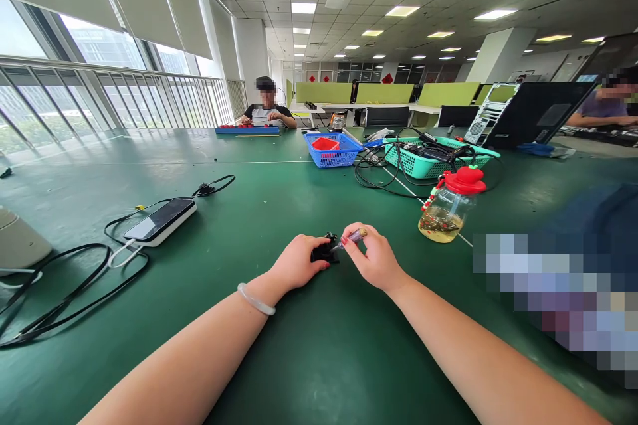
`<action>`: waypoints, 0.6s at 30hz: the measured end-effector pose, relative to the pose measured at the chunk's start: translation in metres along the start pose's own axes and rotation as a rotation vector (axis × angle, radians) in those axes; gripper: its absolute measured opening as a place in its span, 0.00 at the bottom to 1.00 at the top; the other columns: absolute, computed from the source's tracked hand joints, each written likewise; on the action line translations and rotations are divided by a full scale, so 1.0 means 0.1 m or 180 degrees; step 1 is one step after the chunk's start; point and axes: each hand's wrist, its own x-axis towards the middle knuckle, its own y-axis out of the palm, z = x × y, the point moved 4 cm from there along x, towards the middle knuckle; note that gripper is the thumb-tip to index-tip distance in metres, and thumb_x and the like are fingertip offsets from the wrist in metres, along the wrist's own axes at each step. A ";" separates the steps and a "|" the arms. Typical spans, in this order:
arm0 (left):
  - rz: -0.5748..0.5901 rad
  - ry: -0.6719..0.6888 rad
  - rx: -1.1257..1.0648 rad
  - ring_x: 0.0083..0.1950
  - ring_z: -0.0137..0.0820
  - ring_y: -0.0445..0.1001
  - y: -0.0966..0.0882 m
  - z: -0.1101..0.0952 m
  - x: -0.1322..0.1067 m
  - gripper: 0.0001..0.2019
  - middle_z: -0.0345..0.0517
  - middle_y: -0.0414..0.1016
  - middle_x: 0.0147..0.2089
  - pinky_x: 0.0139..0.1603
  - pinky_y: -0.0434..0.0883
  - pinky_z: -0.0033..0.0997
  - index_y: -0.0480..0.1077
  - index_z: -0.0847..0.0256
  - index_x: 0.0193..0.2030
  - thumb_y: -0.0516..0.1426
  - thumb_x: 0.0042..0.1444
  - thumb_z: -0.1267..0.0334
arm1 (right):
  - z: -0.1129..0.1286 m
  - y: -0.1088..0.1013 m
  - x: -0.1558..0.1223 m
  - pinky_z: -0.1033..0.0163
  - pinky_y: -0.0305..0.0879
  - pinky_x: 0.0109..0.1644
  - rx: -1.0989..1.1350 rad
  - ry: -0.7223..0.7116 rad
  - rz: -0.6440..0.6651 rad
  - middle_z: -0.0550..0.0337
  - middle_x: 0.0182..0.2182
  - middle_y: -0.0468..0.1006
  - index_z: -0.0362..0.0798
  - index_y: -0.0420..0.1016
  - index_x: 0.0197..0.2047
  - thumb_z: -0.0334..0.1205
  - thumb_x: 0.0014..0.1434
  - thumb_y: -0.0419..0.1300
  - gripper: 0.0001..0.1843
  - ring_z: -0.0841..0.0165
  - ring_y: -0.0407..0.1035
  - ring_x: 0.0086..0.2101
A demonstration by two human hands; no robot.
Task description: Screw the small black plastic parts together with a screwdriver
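On the green table (319,358) in front of me lies a small black part (323,252), too small to name exactly. My left hand (298,260) is closed around its left side, thumb and fingers pressing it to the tabletop. A screwdriver (355,237) with a clear purplish handle is gripped in my right hand (375,259). It slants down to the left, and its tip meets the black part or comes very close to it; exact contact is hidden. A pale bangle (256,300) circles my left wrist.
At right stands a red-lidded drink bottle (445,212). Behind are a blue basket (331,158) and a teal basket (419,166) of cables. A white phone-like device (162,220) with black cables (74,299) lies left. One person (268,109) sits across; another sits far right.
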 end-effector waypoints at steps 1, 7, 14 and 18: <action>-0.0012 0.0006 -0.0008 0.52 0.41 0.72 0.00 0.00 0.00 0.25 0.47 0.79 0.50 0.56 0.70 0.42 0.71 0.56 0.57 0.63 0.51 0.61 | -0.01 0.01 0.00 0.60 0.66 0.41 0.0028 0.0045 0.0037 0.59 0.29 0.75 0.51 0.69 0.34 0.43 0.63 0.52 0.09 0.64 0.69 0.34; -0.0146 0.0024 -0.0043 0.51 0.41 0.73 -0.04 -0.04 -0.02 0.24 0.46 0.78 0.49 0.55 0.70 0.41 0.71 0.55 0.56 0.61 0.51 0.62 | -0.10 -0.07 -0.02 0.63 0.62 0.32 0.0686 0.0321 -0.0506 0.62 0.27 0.71 0.51 0.67 0.34 0.46 0.65 0.52 0.11 0.69 0.65 0.25; -0.0171 -0.0033 -0.0187 0.50 0.39 0.73 -0.06 -0.07 -0.04 0.24 0.46 0.78 0.47 0.53 0.71 0.40 0.69 0.54 0.56 0.60 0.51 0.63 | -0.30 -0.09 -0.02 0.64 0.61 0.29 0.1117 0.0713 -0.0900 0.65 0.23 0.65 0.51 0.65 0.35 0.49 0.65 0.52 0.12 0.70 0.62 0.24; -0.0183 -0.0038 -0.0253 0.49 0.39 0.73 -0.05 -0.06 -0.04 0.24 0.45 0.78 0.47 0.53 0.71 0.40 0.69 0.54 0.56 0.61 0.49 0.64 | -0.23 -0.08 -0.02 0.64 0.61 0.30 0.1063 0.0509 -0.0714 0.65 0.23 0.65 0.51 0.65 0.35 0.48 0.65 0.51 0.11 0.70 0.63 0.24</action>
